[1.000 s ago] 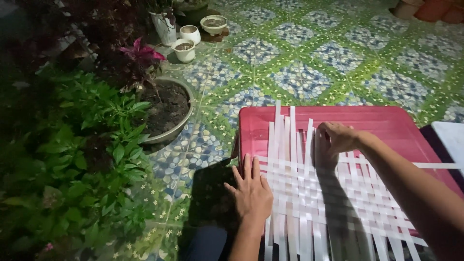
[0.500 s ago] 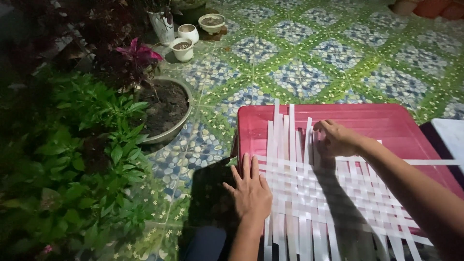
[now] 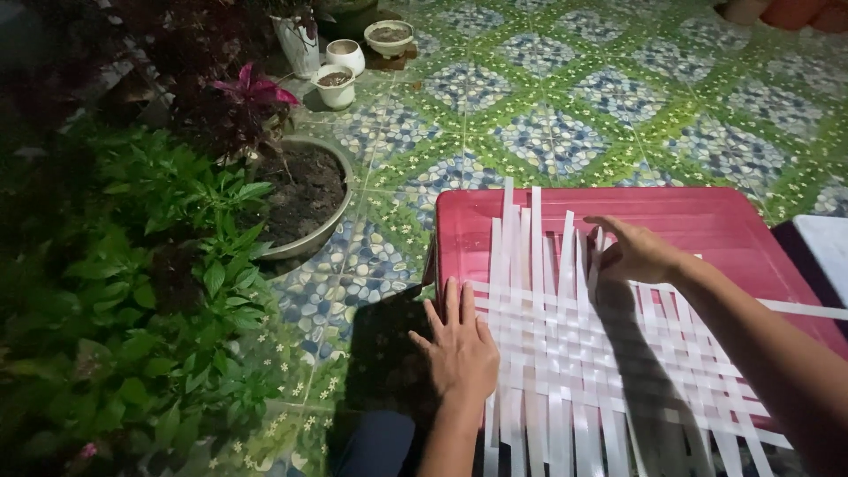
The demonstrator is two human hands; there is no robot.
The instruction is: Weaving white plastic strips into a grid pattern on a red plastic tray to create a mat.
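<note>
A mat of interlaced white strips [image 3: 565,353] lies on a red plastic lid [image 3: 707,221]. My left hand [image 3: 459,344] rests flat, fingers spread, on the mat's left edge, pressing the strips down. My right hand [image 3: 632,252] reaches in from the right and pinches the upper end of one upright white strip near the mat's far side. Loose strip ends stick out past the weave at the top and right.
A tiled floor [image 3: 565,106] with green and blue pattern stretches beyond. A wide pot of soil [image 3: 305,199] stands left of the lid, leafy plants [image 3: 150,291] fill the left side, small white pots [image 3: 340,66] sit at the back. My knee [image 3: 375,446] is below.
My right hand has shifted slightly left along the top of the weave, working among the upright strips. My left hand stays flat in the same place.
</note>
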